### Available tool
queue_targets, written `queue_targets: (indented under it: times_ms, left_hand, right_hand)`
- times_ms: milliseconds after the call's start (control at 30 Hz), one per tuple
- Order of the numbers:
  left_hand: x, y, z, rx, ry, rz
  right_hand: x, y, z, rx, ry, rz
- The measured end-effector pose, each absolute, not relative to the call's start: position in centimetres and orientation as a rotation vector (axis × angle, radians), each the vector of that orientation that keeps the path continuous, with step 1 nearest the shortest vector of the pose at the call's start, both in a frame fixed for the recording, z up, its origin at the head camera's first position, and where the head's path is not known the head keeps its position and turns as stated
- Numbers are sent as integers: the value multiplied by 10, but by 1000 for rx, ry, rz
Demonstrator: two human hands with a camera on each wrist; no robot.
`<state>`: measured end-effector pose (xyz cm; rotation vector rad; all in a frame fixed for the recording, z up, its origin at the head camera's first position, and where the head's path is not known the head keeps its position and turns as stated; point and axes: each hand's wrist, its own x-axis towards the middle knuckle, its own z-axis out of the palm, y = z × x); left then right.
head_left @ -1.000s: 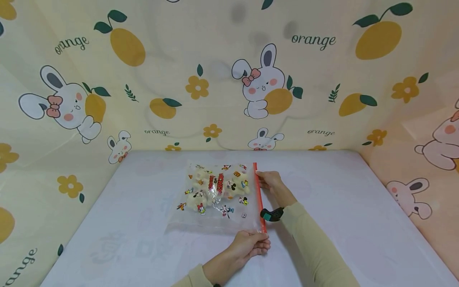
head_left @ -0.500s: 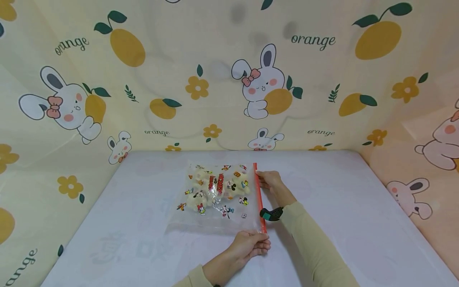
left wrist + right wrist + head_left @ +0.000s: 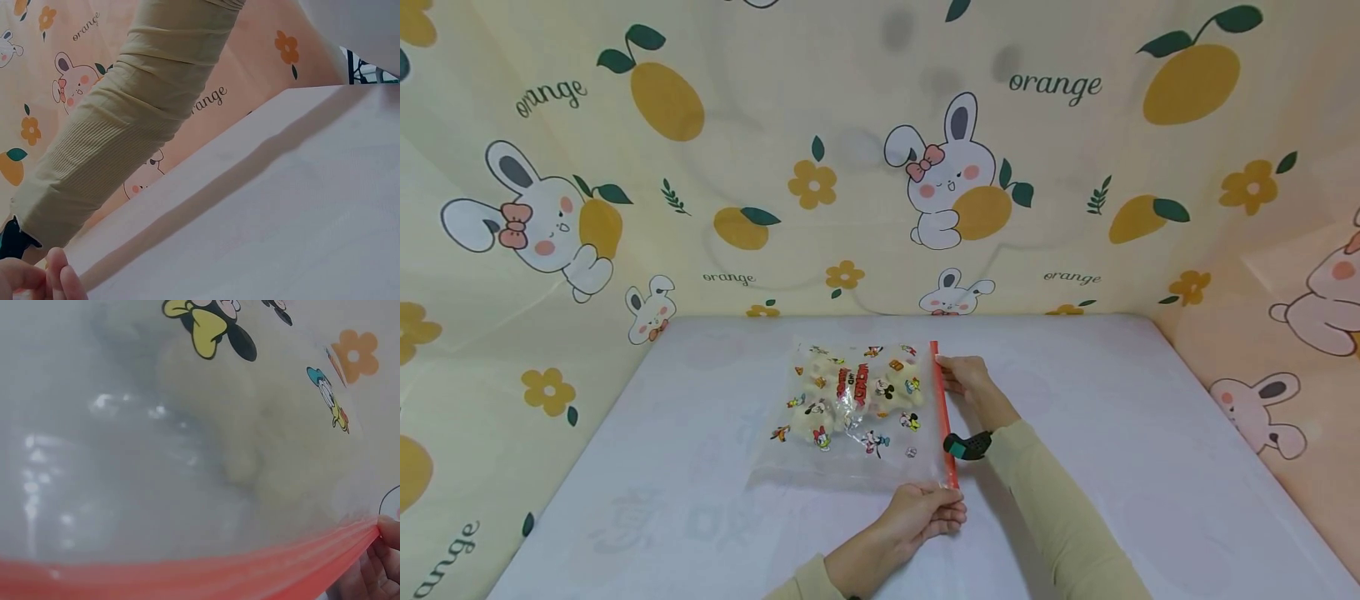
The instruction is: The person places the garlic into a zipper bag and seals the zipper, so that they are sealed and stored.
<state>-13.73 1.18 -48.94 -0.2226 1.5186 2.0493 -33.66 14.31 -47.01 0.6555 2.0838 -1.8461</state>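
A clear zip bag point(image 3: 857, 458) printed with small cartoon figures lies flat, its red zip edge point(image 3: 942, 408) on the right side. Pale lumpy things point(image 3: 812, 421) show through the plastic; their kind is unclear. My left hand point(image 3: 921, 512) pinches the near end of the red edge between thumb and fingers. At the far end of that edge, my right hand point(image 3: 970, 385) pinches it. In the right wrist view the red edge point(image 3: 187, 578) stretches to the fingertips point(image 3: 389, 532). Only some of my left fingers point(image 3: 70, 281) appear in the left wrist view.
The bag is on a white table point(image 3: 700, 417). Behind it and at both sides hangs a cream curtain point(image 3: 850, 100) printed with rabbits and oranges. My right sleeve point(image 3: 1060, 500) with a black wristband point(image 3: 968, 447) reaches over the table's right half.
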Motion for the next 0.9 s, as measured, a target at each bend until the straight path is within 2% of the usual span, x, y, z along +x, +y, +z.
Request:
queue_targets:
  times_ms: [900]
  left_hand:
    - [-138,12,-491,-227,1518,2048]
  right_hand:
    - [-342,142,-470,685,2065,-1874]
